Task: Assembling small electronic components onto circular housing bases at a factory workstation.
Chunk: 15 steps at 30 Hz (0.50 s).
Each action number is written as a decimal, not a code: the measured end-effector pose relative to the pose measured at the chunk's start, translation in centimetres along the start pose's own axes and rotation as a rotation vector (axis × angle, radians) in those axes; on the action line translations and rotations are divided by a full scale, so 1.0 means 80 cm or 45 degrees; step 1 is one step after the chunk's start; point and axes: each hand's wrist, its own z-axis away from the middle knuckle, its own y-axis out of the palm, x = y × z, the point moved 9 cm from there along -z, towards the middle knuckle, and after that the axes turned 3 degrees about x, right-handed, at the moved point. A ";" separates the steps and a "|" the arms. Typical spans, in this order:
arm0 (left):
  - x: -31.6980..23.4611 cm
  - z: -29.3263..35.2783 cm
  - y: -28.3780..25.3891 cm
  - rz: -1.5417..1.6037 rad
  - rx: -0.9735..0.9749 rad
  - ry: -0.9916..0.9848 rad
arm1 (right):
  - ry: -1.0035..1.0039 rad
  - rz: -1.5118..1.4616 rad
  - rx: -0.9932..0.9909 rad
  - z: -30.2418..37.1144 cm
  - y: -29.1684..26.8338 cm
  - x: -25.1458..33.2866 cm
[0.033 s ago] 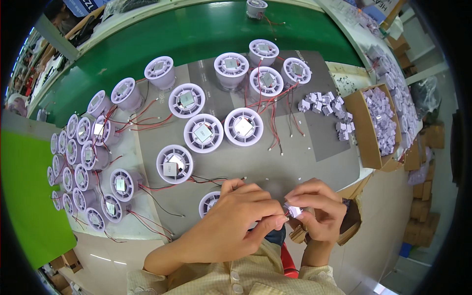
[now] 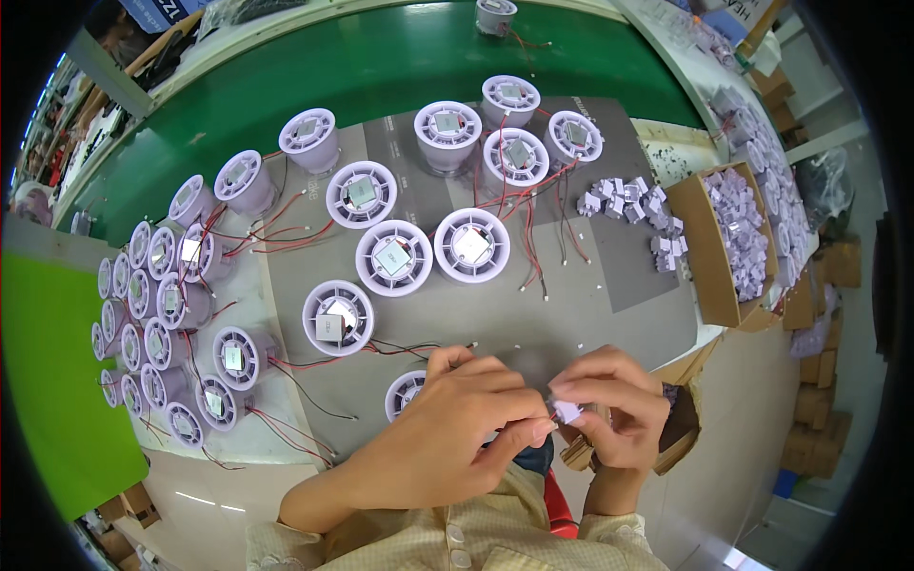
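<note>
My right hand [image 2: 619,407] pinches a small lilac plastic piece [image 2: 568,411] between thumb and fingertips, just past the table's near edge. Close against it, my left hand [image 2: 471,423] is closed in a pinch on a thin red wire [image 2: 553,416], whose end meets the lilac piece. Whether the wire sits inside the piece, I cannot tell. Under my left hand a lilac round housing [image 2: 404,392] is partly hidden. A similar housing [image 2: 339,319] with a square metallic block on top stands just beyond, its red and black wires trailing toward my left hand.
More lilac housings [image 2: 394,258] with loose wires stand across the grey mat [image 2: 571,314] and crowd the left side. Small lilac pieces [image 2: 628,200] lie piled at right beside a cardboard box [image 2: 709,252] full of them. A green belt [image 2: 381,76] runs behind.
The lilac piece has turned slightly and shifted a little down and left in my right fingertips. My left hand stays nearly still.
</note>
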 end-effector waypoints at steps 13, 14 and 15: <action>0.010 0.007 -0.007 -0.084 -0.236 -0.151 | 0.085 0.076 -0.106 0.012 0.016 -0.008; 0.007 0.008 -0.006 -0.084 -0.235 -0.149 | 0.044 0.201 -0.121 0.012 0.015 -0.001; -0.001 0.010 -0.013 -0.211 -0.312 -0.160 | 0.045 0.203 -0.123 0.012 0.015 0.000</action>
